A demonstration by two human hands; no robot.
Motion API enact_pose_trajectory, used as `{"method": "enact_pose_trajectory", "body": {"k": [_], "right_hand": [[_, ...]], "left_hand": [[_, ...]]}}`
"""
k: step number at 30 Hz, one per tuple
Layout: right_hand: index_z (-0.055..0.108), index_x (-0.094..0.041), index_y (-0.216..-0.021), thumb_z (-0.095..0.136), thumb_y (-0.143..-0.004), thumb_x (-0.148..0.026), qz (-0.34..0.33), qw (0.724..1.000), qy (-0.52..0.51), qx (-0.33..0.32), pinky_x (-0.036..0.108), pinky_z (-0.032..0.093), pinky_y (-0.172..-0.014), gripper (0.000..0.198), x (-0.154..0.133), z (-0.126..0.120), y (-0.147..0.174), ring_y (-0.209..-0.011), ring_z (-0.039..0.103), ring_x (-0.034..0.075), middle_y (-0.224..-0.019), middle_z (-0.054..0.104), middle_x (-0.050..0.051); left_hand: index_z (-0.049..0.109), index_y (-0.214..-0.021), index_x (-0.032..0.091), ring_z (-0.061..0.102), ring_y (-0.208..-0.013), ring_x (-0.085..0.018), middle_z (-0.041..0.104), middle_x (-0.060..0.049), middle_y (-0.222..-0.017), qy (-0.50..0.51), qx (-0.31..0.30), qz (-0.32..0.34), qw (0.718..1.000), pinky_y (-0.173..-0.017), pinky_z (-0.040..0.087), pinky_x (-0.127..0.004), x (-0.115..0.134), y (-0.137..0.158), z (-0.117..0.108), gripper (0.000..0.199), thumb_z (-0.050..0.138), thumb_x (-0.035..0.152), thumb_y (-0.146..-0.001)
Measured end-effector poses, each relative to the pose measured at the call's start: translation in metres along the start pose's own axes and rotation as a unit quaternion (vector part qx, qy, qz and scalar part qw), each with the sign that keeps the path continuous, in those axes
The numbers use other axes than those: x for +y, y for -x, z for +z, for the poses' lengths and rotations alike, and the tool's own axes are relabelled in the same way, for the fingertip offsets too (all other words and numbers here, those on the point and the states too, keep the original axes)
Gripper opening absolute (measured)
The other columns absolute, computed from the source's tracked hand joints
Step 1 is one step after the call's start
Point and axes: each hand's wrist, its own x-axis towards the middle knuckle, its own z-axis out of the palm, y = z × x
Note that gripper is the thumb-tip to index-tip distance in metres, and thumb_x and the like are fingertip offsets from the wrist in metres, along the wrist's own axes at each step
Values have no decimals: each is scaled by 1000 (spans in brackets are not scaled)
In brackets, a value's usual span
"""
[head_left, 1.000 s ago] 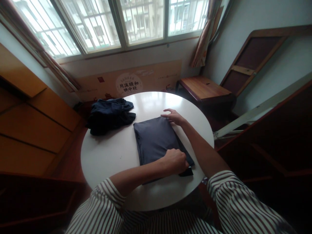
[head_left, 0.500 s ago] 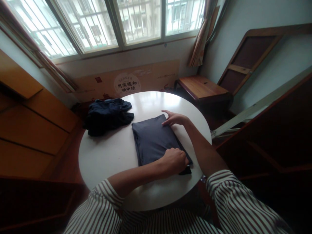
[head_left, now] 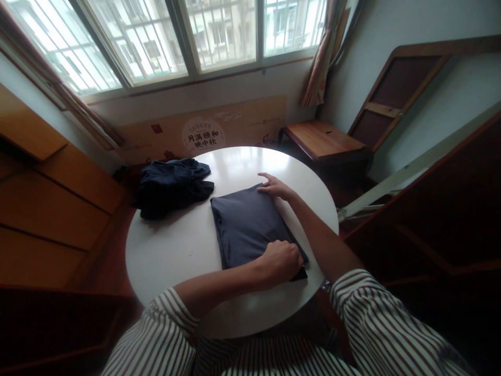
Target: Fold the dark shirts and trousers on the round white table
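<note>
A dark grey folded garment [head_left: 246, 222], a neat rectangle, lies flat on the white round table [head_left: 172, 261]. My left hand [head_left: 284, 259] is closed at its near right corner, knuckles up, gripping the fabric; the fingertips are mostly hidden. A small black piece [head_left: 300, 274] sticks out under that corner. At the far right corner, my right hand [head_left: 274, 186] has its fingers apart, the lower ones touching the cloth's edge and another stretched out above the table.
A crumpled dark blue and black garment pile [head_left: 172, 185] rests at the table's far left. Beyond the table stand a low wooden stool-like piece [head_left: 323, 140] at right and a printed cardboard panel [head_left: 242, 122] under the window. Wooden cabinets [head_left: 47, 209] are at left.
My right hand has shifted slightly away and to the left, along the far corner of the garment. My left hand stays closed at the near corner.
</note>
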Motion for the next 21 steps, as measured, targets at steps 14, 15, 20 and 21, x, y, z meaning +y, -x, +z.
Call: {"method": "enact_pose_trajectory", "body": {"k": [14,15,20,21], "right_hand": [[66,-13,-103,66,-83,-29,-60,969,63,231,28,49,-63,25,2,7,-7,-56,55,14,-62,59,-1],[67,-13,-97,65,-83,-29,-86,958,98,254,28,49,-66,21,0,8,-7,-58,57,15,-62,60,1],[71,-12,-87,60,-86,-30,-155,952,175,199,27,46,-65,21,-30,32,-7,-60,58,15,-68,67,5],[72,-12,-86,61,-86,-31,-161,958,189,146,26,45,-63,22,-40,42,-9,-60,59,14,-70,69,5]], "left_hand": [[59,-93,16,67,-68,-19,68,-6,-85,-37,129,17,991,-58,48,-27,-15,67,-28,31,34,32,-103],[58,-91,17,66,-67,-18,67,-6,-82,-46,137,-7,989,-58,47,-26,-23,84,-27,31,33,32,-103],[55,-86,18,67,-70,-19,68,-5,-80,-57,143,-164,974,-62,46,-27,-65,154,3,24,45,36,-98],[55,-88,19,68,-71,-20,69,-5,-82,-55,140,-190,970,-62,46,-27,-71,161,9,22,47,37,-97]]}}
